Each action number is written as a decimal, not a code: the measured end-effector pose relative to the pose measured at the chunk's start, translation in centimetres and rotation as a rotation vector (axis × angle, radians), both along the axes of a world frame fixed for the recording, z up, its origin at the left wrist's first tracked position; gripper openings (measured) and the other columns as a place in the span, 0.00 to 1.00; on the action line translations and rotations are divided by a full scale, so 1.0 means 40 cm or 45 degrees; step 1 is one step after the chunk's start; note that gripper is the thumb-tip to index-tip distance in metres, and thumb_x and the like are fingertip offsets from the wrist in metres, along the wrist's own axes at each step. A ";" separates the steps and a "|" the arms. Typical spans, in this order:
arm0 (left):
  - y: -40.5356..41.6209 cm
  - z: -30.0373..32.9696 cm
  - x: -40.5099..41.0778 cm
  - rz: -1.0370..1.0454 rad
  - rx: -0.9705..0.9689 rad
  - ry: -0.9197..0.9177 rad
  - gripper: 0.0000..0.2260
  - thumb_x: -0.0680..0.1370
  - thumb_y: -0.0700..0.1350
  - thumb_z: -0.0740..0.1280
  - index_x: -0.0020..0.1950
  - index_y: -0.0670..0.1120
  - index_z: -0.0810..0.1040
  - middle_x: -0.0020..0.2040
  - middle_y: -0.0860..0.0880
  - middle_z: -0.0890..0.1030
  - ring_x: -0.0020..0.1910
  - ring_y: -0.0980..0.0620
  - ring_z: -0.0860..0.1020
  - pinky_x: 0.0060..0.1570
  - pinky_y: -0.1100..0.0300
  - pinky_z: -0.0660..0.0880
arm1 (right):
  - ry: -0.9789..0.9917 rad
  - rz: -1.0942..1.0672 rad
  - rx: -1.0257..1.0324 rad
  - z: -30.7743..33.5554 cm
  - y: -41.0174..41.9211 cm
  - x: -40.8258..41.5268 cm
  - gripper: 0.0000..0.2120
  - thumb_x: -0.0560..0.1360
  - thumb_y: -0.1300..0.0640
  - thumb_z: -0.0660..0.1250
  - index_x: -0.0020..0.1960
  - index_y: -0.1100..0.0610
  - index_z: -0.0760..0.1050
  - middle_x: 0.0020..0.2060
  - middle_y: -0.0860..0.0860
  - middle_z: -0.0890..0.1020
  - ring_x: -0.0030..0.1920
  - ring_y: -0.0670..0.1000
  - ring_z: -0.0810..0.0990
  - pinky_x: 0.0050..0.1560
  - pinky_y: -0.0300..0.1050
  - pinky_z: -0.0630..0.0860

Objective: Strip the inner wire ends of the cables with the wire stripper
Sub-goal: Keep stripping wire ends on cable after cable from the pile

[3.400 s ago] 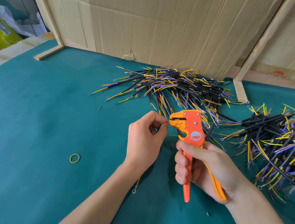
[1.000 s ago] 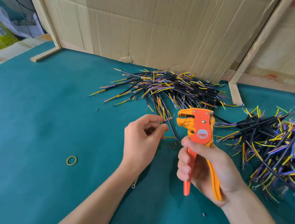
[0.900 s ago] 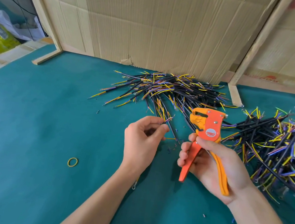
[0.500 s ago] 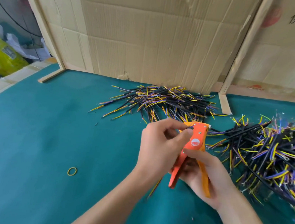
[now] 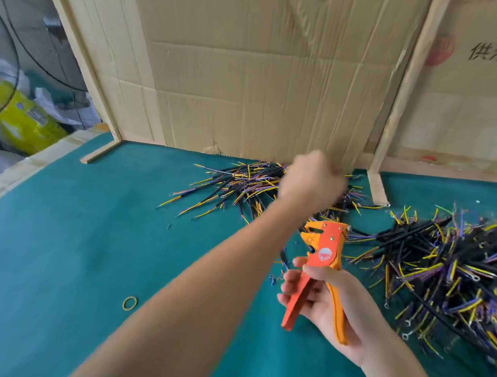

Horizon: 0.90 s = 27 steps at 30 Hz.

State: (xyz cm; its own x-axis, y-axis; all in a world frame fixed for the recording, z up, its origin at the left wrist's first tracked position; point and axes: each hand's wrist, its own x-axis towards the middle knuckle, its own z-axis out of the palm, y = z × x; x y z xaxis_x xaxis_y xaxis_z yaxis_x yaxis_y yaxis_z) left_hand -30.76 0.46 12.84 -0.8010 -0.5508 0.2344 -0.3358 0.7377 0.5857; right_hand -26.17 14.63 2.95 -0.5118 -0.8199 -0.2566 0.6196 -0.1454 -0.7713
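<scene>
My left hand [image 5: 312,179] has left the wire stripper [image 5: 322,256] and swung out over the far pile of cables [image 5: 235,184] against the cardboard backing [image 5: 251,68]; half a second ago it sat right at the tool's head with a cable pinched in it. I read that as one cable finished and being dropped among the done ones, or a fresh one being fetched (the hand is motion-blurred, so I can't tell which, nor whether anything is in it). Its fingers look curled under into a loose fist, knuckles toward me, forearm stretched long across the green tabletop [image 5: 70,248]. My right hand [image 5: 324,303] holds the stripper upright near the middle of the tabletop, thumb across the orange body just below the round label, fingers wrapped loosely round the handles. The handles are spread apart now, where a second ago they were squeezed together, and the head looks open with no wire in it, so the tool is ready for the next end. The larger pile of cables [image 5: 450,266] lies just to the right of that hand, yellow and purple inner wires sticking out of black sheaths, and I take it for the supply. A yellow rubber band [image 5: 129,303] lies alone on the tabletop to the left. Small bits of stripped insulation [image 5: 274,279] dot the tabletop beside the stripper.
</scene>
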 end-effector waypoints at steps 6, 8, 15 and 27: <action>-0.298 -0.178 0.210 0.616 0.012 -0.165 0.11 0.74 0.38 0.63 0.52 0.42 0.82 0.51 0.37 0.83 0.53 0.36 0.80 0.48 0.51 0.76 | -0.089 -0.020 -0.033 0.000 -0.003 -0.003 0.25 0.66 0.64 0.74 0.61 0.69 0.75 0.44 0.67 0.82 0.41 0.64 0.83 0.45 0.59 0.83; -0.329 -0.219 0.240 0.596 -0.036 -0.173 0.13 0.76 0.38 0.64 0.56 0.44 0.83 0.55 0.39 0.82 0.57 0.37 0.78 0.52 0.49 0.77 | -0.098 -0.007 -0.048 0.000 -0.002 -0.001 0.25 0.66 0.64 0.75 0.61 0.67 0.76 0.44 0.67 0.81 0.42 0.64 0.83 0.46 0.59 0.83; -0.353 -0.236 0.218 0.558 -0.055 -0.246 0.08 0.77 0.41 0.67 0.55 0.45 0.82 0.57 0.41 0.80 0.56 0.36 0.78 0.53 0.49 0.77 | -0.133 0.006 -0.064 0.001 -0.001 -0.006 0.25 0.66 0.63 0.75 0.61 0.67 0.75 0.45 0.67 0.81 0.43 0.64 0.82 0.46 0.59 0.82; -0.091 -0.282 0.371 -0.071 0.678 0.207 0.06 0.75 0.44 0.75 0.42 0.46 0.79 0.30 0.50 0.79 0.26 0.51 0.76 0.27 0.62 0.70 | -0.031 0.027 -0.185 0.008 0.001 -0.021 0.20 0.69 0.66 0.71 0.61 0.68 0.79 0.61 0.67 0.80 0.42 0.63 0.81 0.44 0.57 0.81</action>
State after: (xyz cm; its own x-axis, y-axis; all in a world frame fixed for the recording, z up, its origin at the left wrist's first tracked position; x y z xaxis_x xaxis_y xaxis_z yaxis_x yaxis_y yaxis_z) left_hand -15.94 -3.19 1.57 -0.8091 -0.5847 0.0586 -0.1788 0.3400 0.9233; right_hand -27.03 14.68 3.29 -0.4887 -0.8600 -0.1469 0.6424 -0.2407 -0.7276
